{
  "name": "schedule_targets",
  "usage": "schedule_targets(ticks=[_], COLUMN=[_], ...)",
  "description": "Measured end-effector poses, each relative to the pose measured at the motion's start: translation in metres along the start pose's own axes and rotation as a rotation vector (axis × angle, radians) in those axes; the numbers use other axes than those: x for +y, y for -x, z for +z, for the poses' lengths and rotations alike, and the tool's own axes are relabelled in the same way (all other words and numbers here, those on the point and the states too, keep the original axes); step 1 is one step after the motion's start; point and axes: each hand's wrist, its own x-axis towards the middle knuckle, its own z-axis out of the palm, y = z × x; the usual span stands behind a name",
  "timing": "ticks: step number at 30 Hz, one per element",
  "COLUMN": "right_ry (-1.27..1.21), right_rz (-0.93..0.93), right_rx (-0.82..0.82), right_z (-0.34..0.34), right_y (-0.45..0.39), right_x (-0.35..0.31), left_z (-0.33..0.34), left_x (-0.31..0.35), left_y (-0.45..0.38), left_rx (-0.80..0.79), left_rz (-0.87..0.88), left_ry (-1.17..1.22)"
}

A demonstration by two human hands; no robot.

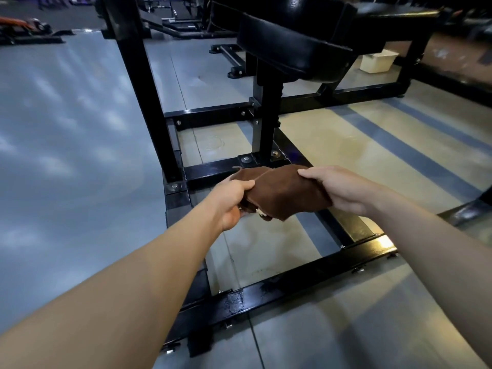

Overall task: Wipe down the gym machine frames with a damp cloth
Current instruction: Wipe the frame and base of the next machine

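Above the black frame, both hands' fingers grip a crumpled brown cloth.

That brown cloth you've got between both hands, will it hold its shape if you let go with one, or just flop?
Probably flop: the brown cloth sags and creases between the left hand and right hand, so it looks limp. It seems light, since fingertip pinches carry it. Folded double, it may fall open if one hand lets go. It looks unlikely to slip, given its matte surface.
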Motion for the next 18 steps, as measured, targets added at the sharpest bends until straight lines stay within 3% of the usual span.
schedule_targets(ticks=[7,10,15,18], right_ry=[0.052,-0.050,-0.778,-0.622], right_rz=[0.154,0.304,0.342,0.308], right_rx=[-0.134,-0.043,0.069,0.023], right_z=[-0.015,-0.014,-0.008,0.007], right_y=[0.008,0.006,-0.008,-0.010], right_x=[-0.006,0.005,0.025,0.028], left_z=[0.000,0.009,0.014,0.013], left_x=[0.004,0.000,-0.001,-0.002], left_y=[0.007,0.005,-0.003,-0.007], left_rx=[-0.158,-0.078,0.095,0.141], left_rz=[-0.085,-0.088,-0.024,-0.014], left_ry=[-0.133,-0.201,-0.029,0.021])
